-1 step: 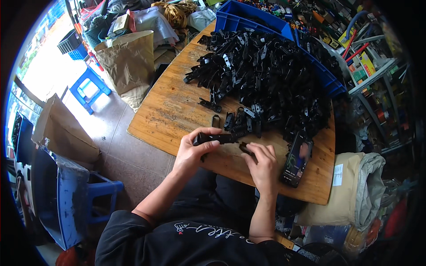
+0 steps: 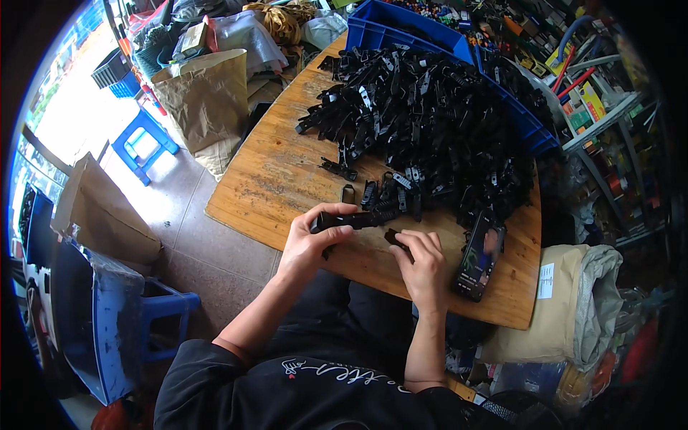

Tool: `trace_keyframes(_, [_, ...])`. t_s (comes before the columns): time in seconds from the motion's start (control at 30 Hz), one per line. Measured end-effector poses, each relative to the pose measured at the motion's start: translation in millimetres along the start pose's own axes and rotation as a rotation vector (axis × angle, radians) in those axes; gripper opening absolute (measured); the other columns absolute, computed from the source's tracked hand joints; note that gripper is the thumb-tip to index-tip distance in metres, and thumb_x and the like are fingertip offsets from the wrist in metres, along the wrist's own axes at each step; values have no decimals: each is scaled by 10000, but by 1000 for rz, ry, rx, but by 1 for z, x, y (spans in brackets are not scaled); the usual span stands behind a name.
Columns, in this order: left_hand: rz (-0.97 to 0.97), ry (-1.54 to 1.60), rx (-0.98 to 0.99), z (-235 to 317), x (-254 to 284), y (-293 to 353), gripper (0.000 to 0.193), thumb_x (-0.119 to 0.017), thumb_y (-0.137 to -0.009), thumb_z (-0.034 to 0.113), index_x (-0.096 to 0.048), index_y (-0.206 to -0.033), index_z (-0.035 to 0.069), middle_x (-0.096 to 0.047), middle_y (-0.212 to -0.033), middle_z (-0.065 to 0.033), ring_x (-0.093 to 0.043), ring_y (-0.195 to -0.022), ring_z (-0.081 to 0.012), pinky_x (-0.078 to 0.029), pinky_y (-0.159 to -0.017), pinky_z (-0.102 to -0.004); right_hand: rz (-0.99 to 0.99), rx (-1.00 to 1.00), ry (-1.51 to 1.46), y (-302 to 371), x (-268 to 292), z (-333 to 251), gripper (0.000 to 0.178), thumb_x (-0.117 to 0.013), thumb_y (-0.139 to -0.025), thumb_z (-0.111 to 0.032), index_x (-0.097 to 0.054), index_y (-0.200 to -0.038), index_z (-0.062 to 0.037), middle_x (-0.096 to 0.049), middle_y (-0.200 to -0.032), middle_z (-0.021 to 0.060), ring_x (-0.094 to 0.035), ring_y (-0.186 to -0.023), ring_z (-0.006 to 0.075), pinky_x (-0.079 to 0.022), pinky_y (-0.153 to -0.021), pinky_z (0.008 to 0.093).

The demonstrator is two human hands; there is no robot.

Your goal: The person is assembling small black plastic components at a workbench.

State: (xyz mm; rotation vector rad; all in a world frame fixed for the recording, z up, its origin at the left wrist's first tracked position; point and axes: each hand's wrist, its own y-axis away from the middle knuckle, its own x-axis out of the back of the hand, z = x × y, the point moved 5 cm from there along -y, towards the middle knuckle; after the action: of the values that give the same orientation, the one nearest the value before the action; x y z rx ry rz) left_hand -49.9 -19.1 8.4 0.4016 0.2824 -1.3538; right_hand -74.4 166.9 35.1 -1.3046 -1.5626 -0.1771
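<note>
Brown wooden tabletop point(image 2: 265, 172) with curved edges and worn patches, viewed from above in a cluttered room with a tiled floor. One large heap of small black hard-looking pieces point(image 2: 430, 122) covered its far right portion; these overlapped too densely to be counted. Behind and to the right of the heap, two blue plastic crates point(image 2: 519, 107) were distinguishable. One small black loop-shaped piece point(image 2: 348, 193) stood apart near the heap's front edge, and one black phone with a lit screen point(image 2: 479, 258) lay at the right.

The left hand point(image 2: 312, 240) was closed around one black, roughly cylindrical piece point(image 2: 342, 221), thumb on the near side, above the table's near edge. The cylinder's right end merged visually with dark pieces behind it, so whether they touched could not be told. The right hand point(image 2: 421, 259) was narrowed in a pinch on one small dark piece point(image 2: 391, 236), its shape partly hidden by the fingertips. A gap separated the two held pieces.

The step in hand was judged to be two-handed handling of separate parts, one per hand. Bringing them together would have called for a steady left grip and careful turning of the small piece by the right fingertips.
</note>
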Motion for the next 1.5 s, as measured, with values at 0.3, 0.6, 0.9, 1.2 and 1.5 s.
trace_keyframes(0.3, [-125, 47, 178, -12, -14, 11, 370, -594, -672, -11, -597, -1042, 2, -617, -903, -60, -566, -784, -112, -432, -735, -210, 163, -178, -1082, 4, 16, -22, 388, -714, -716, -53, -520, -1049, -13, -554, -946, 79, -524, -843, 148, -433, -771, 261])
trace_keyframes(0.6, [-218, 105, 222, -15, -22, 17, 374, -575, -657, -50, -591, -1030, -43, -622, -928, -91, -589, -845, -146, -453, -802, -252, 104, 138, -366, 3, 21, -35, 302, -728, -673, -92, -577, -931, -50, -636, -936, 79, -506, -873, 237, -413, -800, 333])
trace_keyframes(0.9, [-155, 81, 227, -14, -24, 28, 294, -674, -701, 14, -587, -982, 2, -605, -893, -62, -576, -810, -125, -459, -743, -238, 81, 197, -339, 6, 21, -43, 298, -731, -685, -146, -622, -949, -62, -617, -1028, 90, -516, -891, 243, -434, -778, 323])
trace_keyframes(1.2, [-55, 248, 213, -17, -8, 22, 315, -687, -692, 25, -546, -974, 30, -581, -871, -59, -564, -786, -137, -461, -718, -240, -73, -276, -786, 13, -15, -27, 245, -567, -873, -220, -593, -970, 4, -526, -769, 22, -495, -676, 78, -382, -615, 181])
trace_keyframes(1.5, [-138, 864, 336, -1, 16, -28, 237, -491, -846, 203, -507, -1016, 39, -558, -1057, -158, -485, -1107, -327, -392, -918, -544, 112, -48, -478, -7, -7, -16, 281, -650, -802, -207, -589, -975, 6, -588, -904, 87, -563, -779, 184, -453, -723, 271])
